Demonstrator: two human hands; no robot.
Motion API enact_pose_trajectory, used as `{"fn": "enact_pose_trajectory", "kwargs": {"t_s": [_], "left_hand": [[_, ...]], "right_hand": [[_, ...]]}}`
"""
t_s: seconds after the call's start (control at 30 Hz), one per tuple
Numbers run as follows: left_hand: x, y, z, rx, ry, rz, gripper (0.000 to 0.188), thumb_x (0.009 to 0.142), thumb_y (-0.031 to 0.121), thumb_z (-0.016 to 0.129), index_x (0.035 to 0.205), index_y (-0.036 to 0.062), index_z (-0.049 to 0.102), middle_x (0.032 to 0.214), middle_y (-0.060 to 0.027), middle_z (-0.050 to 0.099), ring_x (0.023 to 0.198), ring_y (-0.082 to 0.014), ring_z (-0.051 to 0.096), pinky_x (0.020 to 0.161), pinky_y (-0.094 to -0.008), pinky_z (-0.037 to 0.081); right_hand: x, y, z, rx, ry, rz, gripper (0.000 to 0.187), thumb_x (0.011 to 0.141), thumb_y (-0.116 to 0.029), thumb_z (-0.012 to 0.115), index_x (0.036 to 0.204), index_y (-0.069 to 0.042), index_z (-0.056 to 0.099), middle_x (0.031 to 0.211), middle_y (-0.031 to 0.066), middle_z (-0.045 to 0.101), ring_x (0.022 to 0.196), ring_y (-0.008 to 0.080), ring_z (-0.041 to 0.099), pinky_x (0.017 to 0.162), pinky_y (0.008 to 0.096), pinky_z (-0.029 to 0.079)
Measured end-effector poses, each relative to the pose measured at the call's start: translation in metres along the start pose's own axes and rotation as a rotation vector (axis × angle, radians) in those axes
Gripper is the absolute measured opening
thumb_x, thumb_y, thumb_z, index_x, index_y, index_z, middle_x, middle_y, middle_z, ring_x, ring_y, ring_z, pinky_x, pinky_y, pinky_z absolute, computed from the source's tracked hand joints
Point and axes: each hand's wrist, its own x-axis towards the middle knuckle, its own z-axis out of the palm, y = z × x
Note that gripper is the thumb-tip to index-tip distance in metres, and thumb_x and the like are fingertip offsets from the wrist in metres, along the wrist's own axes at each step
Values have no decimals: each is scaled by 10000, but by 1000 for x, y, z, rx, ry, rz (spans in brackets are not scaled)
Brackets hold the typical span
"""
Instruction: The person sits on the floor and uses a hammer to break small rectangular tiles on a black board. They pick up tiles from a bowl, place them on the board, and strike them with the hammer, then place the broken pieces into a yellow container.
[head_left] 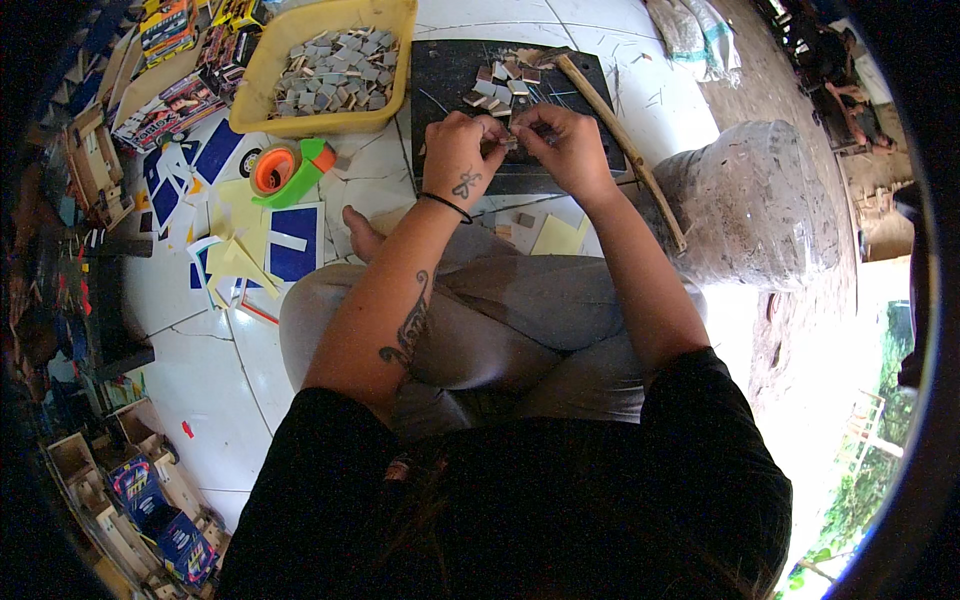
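My left hand (463, 150) and my right hand (565, 148) meet over a black board (440, 75). Their fingertips are closed together on a small wooden piece (511, 143); most of it is hidden by the fingers. Just beyond them on the board lies a loose pile of small square pieces (500, 88), grey and brown. Thin metal rods or nails (566, 101) are scattered beside that pile. A hammer (622, 150) with a long wooden handle leans across the board's right side, its head by the pile and its handle end towards my right knee.
A yellow basin (403, 60) full of similar pieces stands at the far left. Nearer are a green tape dispenser (318, 160) with orange tape, paper strips (243, 262) and blue sheets (298, 228). Yellow paper (560, 236) lies before my legs. A bulky plastic-wrapped bundle (755, 205) sits right.
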Motion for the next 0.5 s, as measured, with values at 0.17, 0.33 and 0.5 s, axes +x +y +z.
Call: {"fn": "enact_pose_trajectory", "kwargs": {"t_s": [0.17,0.33,0.5], "left_hand": [[0,4,-2,-51,-43,-94,127,696,129,711,811,96,667,749,-52,654,775,-247,604,743,-390,408],[-1,6,0,-56,21,-47,129,704,128,703,813,73,662,758,-91,641,755,-268,601,734,-394,431],[0,6,3,-131,57,54,93,750,112,675,799,39,643,754,-119,629,719,-289,611,676,-374,469]], "right_hand": [[0,-1,1,-102,22,-142,116,784,-36,651,896,-8,636,822,123,659,694,208,653,636,295,511],[2,-3,6,-77,32,-154,123,777,-45,658,891,-7,633,809,131,652,695,252,653,639,310,510],[-7,12,-21,-258,127,-265,187,780,-93,674,948,-21,641,951,154,634,905,294,624,782,367,493]]}}
